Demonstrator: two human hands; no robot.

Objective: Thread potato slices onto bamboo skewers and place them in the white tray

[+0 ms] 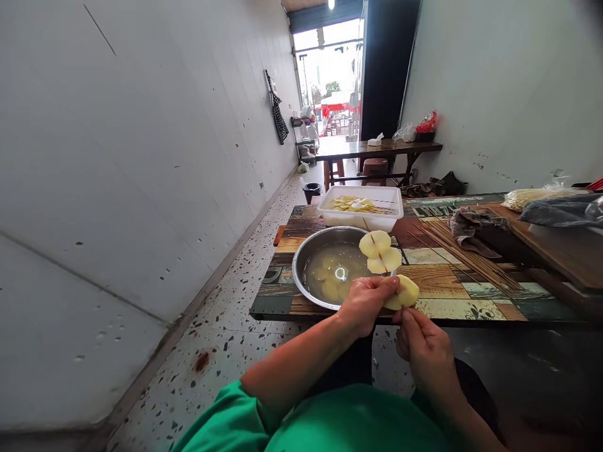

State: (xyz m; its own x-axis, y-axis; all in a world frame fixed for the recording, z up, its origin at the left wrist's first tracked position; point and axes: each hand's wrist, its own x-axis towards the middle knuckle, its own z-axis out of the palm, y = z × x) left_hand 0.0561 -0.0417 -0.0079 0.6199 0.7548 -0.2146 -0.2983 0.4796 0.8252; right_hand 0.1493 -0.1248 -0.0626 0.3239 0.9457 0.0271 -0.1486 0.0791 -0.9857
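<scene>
Along the bench's near edge, toward its left corner, sits a water-filled metal basin; a white tub stands behind, by the far edge. Over the near edge, the left hand pinches the lowest of the pale yellow slices, and the right hand grips their thin stick below.

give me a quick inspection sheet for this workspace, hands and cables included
surface: patchwork-patterned table, objects around its working edge
job's things: pale slices on a skewer; metal bowl with cloudy liquid and slices; white tub behind, holding slices and skewers
clutter: loose skewers, crumpled cloth
grippers: left hand grips the lowest slice; right hand pinches just below, apparently on the skewer
cables: nothing seen
surroundings: speckled floor, second table, bright doorway
</scene>
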